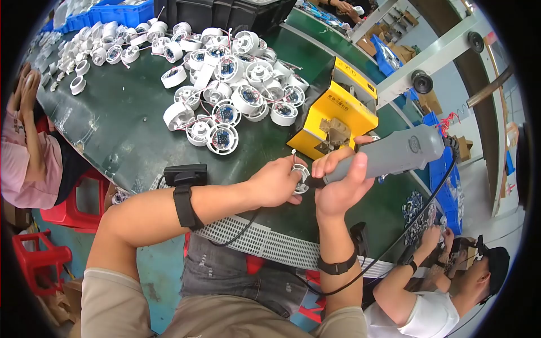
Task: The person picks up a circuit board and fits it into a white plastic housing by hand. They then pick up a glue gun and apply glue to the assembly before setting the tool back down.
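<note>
Presently, in the head view, both hands work close together over the near part of the green desk (129, 138); the left hand (279, 183) grasps a small white round part (302, 179) between thumb and fingers, just above the desk, with a thin wire end standing up from it; the right hand (345, 186) is wrapped around a grey power tool (400, 153), which lies nearly level, its dark nose pointing left at the part; whether the two touch, I cannot tell. A black cable (420, 216) curves from near the tool's right end toward the near side.

Just beyond the right hand stands a yellow box (321, 107); left of it and farther off spreads a pile of white round housings (225, 84), some showing blue boards; behind the pile sits a black bin (220, 21), with a blue bin (124, 14) to its left; a person in pink (34, 158) sits at the left, another in white (428, 310) at the near right.
</note>
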`<state>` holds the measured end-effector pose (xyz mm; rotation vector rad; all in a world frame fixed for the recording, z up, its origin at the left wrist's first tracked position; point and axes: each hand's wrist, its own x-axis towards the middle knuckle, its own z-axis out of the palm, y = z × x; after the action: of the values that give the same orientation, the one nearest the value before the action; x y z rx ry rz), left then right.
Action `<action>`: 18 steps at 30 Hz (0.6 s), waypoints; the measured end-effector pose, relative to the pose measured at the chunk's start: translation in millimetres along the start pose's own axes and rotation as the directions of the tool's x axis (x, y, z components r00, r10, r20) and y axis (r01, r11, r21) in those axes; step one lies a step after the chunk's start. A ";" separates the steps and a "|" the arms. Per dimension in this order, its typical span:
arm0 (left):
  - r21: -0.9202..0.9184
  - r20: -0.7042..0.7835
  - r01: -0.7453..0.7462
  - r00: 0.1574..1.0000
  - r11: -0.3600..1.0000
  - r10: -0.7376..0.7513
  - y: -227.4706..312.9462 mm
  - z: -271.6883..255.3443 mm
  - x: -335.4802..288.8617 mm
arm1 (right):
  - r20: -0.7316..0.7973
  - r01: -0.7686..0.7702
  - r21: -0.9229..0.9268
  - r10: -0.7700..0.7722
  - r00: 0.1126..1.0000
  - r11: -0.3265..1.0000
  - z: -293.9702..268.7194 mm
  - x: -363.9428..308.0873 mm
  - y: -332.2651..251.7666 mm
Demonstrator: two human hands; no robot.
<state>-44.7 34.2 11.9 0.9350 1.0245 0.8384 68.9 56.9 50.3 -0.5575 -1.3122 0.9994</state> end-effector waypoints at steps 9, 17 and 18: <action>-0.012 0.029 -0.060 0.998 0.998 0.060 -4.7 -2.7 5.7 | 0.149 0.032 -0.060 -0.023 0.989 0.998 -4.5 -3.5 3.8; 0.910 -0.323 0.072 0.738 0.407 0.593 67.3 -69.1 -44.6 | -0.242 -0.055 -0.554 -0.098 0.965 0.831 -101.4 63.0 -9.5; 0.953 -0.275 0.044 0.544 0.300 0.793 56.8 -84.0 -38.1 | -0.194 -0.040 -0.789 -0.187 0.963 0.613 -128.3 80.8 2.8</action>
<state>-143.1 40.5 56.9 2.0060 2.1648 1.1785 187.0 151.2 62.9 -1.2562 -1.4882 0.1872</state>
